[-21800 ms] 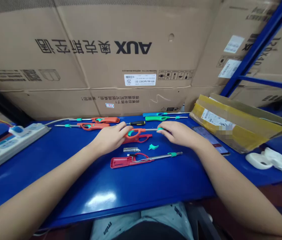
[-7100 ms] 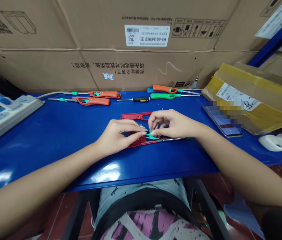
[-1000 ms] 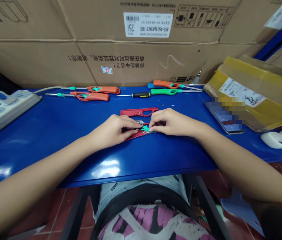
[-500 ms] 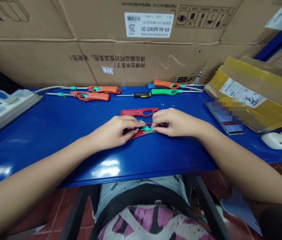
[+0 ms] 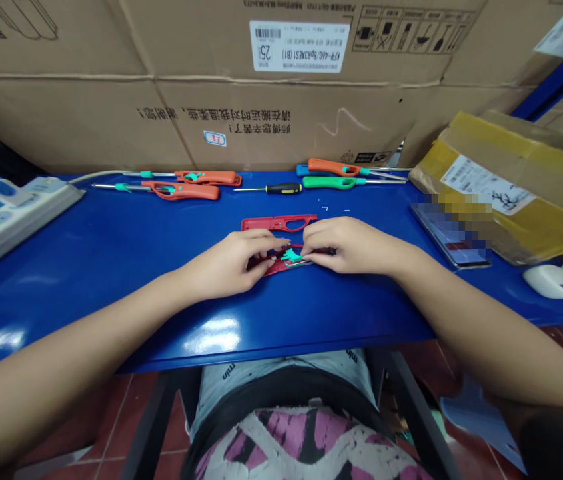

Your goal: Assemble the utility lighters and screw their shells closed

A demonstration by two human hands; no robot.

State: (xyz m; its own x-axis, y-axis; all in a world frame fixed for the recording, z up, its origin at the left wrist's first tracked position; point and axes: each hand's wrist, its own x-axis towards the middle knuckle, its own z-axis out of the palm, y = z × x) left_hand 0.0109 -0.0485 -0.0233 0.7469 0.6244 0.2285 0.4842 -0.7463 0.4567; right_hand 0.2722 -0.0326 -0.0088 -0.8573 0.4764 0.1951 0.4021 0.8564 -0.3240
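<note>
Low over the blue tabletop, both hands work on an opened red lighter casing (image 5: 277,268). My left hand (image 5: 226,263) is closed around its left end, with fingertips along the upper edge and thumb at the lower edge. Inside the casing sits a green trigger piece (image 5: 291,255), with a thin metal piece just below it. The fingers of my right hand (image 5: 344,245) are pinched at the right side of the green trigger piece; its right end is hidden behind them. Just beyond the hands lies the other red casing half (image 5: 276,223), inner side up.
Orange lighters (image 5: 186,191) lie at the back left, and a green lighter (image 5: 328,183) with others at the back right. A screwdriver (image 5: 281,189) lies between them. A power strip (image 5: 16,213) stands left; a phone (image 5: 446,233) and a taped box (image 5: 516,187) are right.
My left fingertips have shifted slightly at the casing's upper edge. A pale, clear-looking bit beside them no longer shows, and more of the casing's inside is visible. My right hand stays nearly still.
</note>
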